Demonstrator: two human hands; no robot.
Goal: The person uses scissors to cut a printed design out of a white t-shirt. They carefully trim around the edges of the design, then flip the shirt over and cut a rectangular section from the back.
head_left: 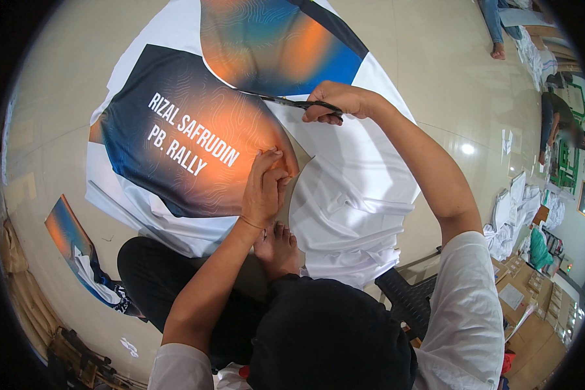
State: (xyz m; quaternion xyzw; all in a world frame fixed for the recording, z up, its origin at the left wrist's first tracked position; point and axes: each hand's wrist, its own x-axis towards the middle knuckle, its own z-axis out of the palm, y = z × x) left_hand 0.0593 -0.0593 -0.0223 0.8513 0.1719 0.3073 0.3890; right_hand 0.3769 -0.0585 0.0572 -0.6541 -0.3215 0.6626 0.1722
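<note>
A tiled floor (pixel 58 156) is serving as the work surface, and the fabric is lying spread on it before the person: a lower panel (pixel 205 117) and an upper panel (pixel 286 45), both printed, with white cloth (pixel 354 175) bordering them. The right hand (pixel 341 101) is gripping the scissors (pixel 286 101) by the handles; the blades are pointing left, along the lower panel's upper edge. The left hand (pixel 264 188) is resting at that panel's right edge, fingers curled; whether it is pinching fabric cannot be told.

Risk 1: the prints are lying close together near the blade tips, so a wrist swing could be sending the cut into either one. Risk 2: the white cloth is bunching; a fold slipping under the blades could be causing a double cut. Risk 3: a bare foot (pixel 278 250) is sitting just below the left hand; its shifting could be dragging the fabric.
</note>
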